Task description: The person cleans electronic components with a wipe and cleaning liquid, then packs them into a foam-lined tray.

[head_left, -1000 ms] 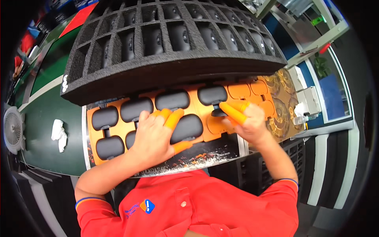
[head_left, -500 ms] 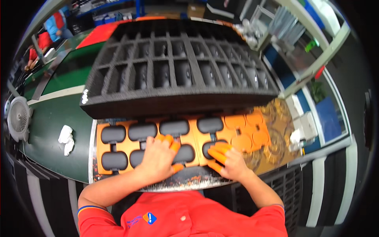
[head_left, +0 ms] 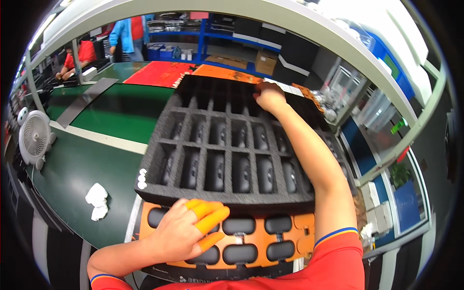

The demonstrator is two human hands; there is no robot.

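Observation:
My left hand (head_left: 186, 231), orange finger covers on its fingertips, hovers at the near edge of a black foam tray (head_left: 224, 197) with its fingers stretched and apart; it holds nothing. Below it lies an orange board (head_left: 261, 237) carrying rows of smooth black oval cases (head_left: 239, 225); my left hand and forearm hide some of these. My right arm stretches across the tray, and my right hand (head_left: 271, 96) is at the tray's far rows. Its fingers are dark and partly hidden, so a grip cannot be made out. Many of the tray's slots hold black cases standing on edge (head_left: 241, 173).
A crumpled white tissue (head_left: 97, 200) lies on the green table (head_left: 67, 193) at left, near a white fan (head_left: 36, 137). Grey frame bars (head_left: 309, 24) cross overhead. White boxes (head_left: 377, 208) stand at right. Two people (head_left: 129, 36) are at the far left.
My right hand has left a case on the orange board and reached to the tray's far part. My left hand has lifted off the cases toward the tray's near edge. The view has tilted up.

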